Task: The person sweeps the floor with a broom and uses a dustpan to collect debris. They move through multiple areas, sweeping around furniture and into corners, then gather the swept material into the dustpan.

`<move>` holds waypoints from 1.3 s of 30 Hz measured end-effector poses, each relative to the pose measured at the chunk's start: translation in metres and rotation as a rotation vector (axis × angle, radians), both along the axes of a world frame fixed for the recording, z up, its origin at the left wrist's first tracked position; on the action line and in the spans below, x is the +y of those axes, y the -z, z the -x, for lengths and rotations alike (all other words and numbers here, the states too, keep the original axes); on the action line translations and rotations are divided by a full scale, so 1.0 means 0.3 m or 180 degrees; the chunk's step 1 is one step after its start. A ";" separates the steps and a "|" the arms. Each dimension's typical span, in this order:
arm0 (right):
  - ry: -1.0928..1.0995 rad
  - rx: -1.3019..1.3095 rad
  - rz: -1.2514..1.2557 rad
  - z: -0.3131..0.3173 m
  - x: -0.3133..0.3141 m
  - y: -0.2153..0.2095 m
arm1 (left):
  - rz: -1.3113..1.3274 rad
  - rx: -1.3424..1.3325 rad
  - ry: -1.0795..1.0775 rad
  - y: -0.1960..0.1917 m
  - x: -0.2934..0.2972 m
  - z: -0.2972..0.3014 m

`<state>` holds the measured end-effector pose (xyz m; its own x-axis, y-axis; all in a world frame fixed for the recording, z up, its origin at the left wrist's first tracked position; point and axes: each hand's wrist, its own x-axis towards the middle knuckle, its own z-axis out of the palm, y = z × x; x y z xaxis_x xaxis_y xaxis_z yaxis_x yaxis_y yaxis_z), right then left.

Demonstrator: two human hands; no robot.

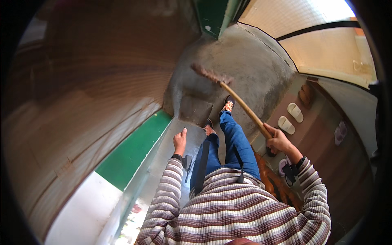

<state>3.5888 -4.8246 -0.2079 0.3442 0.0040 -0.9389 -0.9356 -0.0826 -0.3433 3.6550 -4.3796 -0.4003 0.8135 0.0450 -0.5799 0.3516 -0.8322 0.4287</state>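
My right hand (pixel 281 141) is closed around the wooden handle of a broom (pixel 245 107). The handle slants up and to the left, away from me. Its long reddish-brown bristle head, smeared by motion, is over the grey concrete floor (pixel 255 61) beyond my feet. My left hand (pixel 179 141) hangs at my left side with its fingers curled and the thumb pointing forward. Nothing shows in it. Both wrists wear dark bands with small dark devices on them.
A wall with a green band (pixel 134 147) runs along the left. Pale slippers (pixel 295 112) and other footwear lie on a brownish floor strip at the right. Yellowish translucent panels (pixel 330 49) in a dark frame stand at the far right. A green post (pixel 214 18) rises at the far end.
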 end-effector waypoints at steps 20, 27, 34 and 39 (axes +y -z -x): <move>-0.1746 0.0158 0.0427 -0.043 0.294 0.063 | -0.0030 0.0284 -0.1003 0.000 0.252 0.583; -0.3288 -0.1099 0.0336 -0.306 0.329 0.233 | -0.0246 0.0434 -0.1538 -0.001 0.245 0.728; -0.4903 -0.1212 0.1070 -0.174 0.320 0.426 | -0.0453 0.0047 -0.1420 -0.001 0.273 0.739; -0.5512 -0.1521 0.1176 -0.103 0.061 0.257 | -0.0303 0.0408 -0.1673 0.053 0.273 0.758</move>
